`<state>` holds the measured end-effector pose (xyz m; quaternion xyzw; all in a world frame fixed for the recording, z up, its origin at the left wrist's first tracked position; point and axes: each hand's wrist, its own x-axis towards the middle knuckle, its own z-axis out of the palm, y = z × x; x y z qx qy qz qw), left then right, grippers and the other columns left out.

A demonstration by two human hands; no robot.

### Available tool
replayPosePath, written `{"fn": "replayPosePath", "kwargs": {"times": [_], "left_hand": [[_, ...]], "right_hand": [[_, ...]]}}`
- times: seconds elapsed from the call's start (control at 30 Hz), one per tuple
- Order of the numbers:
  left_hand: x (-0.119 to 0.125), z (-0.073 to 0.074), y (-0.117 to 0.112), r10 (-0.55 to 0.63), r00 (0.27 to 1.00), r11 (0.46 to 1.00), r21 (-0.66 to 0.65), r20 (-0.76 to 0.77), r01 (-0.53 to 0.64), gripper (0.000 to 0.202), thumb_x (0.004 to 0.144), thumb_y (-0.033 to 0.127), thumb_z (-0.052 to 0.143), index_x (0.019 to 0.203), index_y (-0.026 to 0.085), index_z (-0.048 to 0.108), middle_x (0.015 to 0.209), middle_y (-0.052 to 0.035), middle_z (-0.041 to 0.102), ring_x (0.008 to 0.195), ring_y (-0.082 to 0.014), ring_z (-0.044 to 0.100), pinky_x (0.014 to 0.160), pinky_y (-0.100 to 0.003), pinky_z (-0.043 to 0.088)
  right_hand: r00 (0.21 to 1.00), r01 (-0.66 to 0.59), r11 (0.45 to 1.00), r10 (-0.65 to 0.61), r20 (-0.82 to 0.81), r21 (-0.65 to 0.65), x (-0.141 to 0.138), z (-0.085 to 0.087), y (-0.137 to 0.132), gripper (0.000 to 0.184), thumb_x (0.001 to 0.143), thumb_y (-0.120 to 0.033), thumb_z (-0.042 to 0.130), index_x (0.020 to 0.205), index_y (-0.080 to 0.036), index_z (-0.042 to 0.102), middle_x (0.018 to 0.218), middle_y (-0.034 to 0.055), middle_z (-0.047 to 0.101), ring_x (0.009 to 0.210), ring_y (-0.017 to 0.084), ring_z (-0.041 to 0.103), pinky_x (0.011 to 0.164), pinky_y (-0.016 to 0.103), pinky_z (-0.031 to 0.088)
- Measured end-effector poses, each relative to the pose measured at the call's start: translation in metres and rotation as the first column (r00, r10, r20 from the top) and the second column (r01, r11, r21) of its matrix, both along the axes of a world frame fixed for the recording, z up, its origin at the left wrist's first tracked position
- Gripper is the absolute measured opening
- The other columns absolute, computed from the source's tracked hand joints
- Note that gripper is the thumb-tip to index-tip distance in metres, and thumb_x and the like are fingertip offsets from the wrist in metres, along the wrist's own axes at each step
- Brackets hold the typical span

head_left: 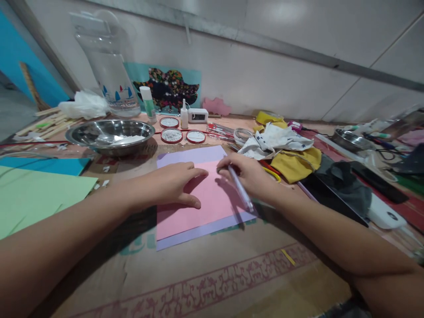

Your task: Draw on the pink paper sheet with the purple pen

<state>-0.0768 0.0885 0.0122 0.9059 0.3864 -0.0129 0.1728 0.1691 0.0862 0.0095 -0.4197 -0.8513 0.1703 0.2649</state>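
A pink sheet of paper [205, 207] lies on a larger lilac sheet [195, 157] in the middle of the table. My left hand [175, 183] rests on the pink sheet's left part with fingers stretched out, thumb apart, pressing it flat. My right hand [247, 174] is closed around a clear pen [241, 191], its fingertips at the pink sheet's top edge. The pen slants back toward my wrist.
A steel bowl [111, 134] with white stuff stands at back left, beside three round lids of white beads [171, 134], a glue bottle [184, 115] and a big clear jar [109, 66]. Green paper [36, 194] lies left. Cloth scraps [285, 145] and dark items crowd the right.
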Motion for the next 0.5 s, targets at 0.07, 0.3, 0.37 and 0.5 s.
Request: {"fn": "replayPosePath", "kwargs": {"times": [0.07,0.3,0.37,0.5], "left_hand": [[-0.001,0.002,-0.001,0.002,1.000,1.000,-0.002,0.002,-0.002,0.072,0.076,0.065,0.067,0.136,0.027,0.054,0.105,-0.0064,0.062,0.093,-0.0259,0.059,0.069,-0.030,0.039],[-0.015,0.012,0.015,0.099,0.995,0.993,0.062,0.011,-0.100,0.068,0.085,0.063,0.057,0.140,0.023,0.053,0.121,-0.0112,0.061,0.106,-0.0277,0.058,0.085,-0.034,0.044],[-0.018,0.008,0.022,0.137,0.990,0.975,0.179,-0.033,-0.129,0.071,0.081,0.064,0.062,0.137,0.020,0.057,0.124,-0.0144,0.061,0.114,-0.0328,0.056,0.092,-0.039,0.043],[-0.017,-0.003,0.025,0.139,0.990,0.975,0.176,-0.017,-0.134,0.065,0.082,0.060,0.062,0.134,0.021,0.058,0.123,-0.0139,0.062,0.114,-0.0325,0.057,0.092,-0.039,0.044]], "right_hand": [[0.990,0.138,0.989,-0.136,0.031,-0.053,0.010,-0.001,0.013,0.012,0.086,-0.025,0.063,0.095,-0.017,0.068,0.088,0.0047,0.071,0.074,0.016,0.061,0.067,0.028,0.043],[0.952,0.285,0.955,-0.272,0.141,-0.083,0.026,-0.011,0.035,0.018,0.085,-0.030,0.062,0.095,-0.018,0.069,0.076,0.0033,0.069,0.068,0.017,0.059,0.065,0.028,0.041],[0.951,0.278,0.960,-0.268,0.151,-0.046,0.026,-0.010,0.034,0.017,0.085,-0.029,0.061,0.096,-0.018,0.069,0.082,0.0048,0.070,0.072,0.019,0.060,0.068,0.029,0.042],[0.940,0.272,0.961,-0.277,0.199,0.054,0.033,-0.007,0.038,0.015,0.087,-0.026,0.059,0.095,-0.019,0.069,0.093,0.0071,0.071,0.084,0.022,0.062,0.074,0.032,0.042]]}}
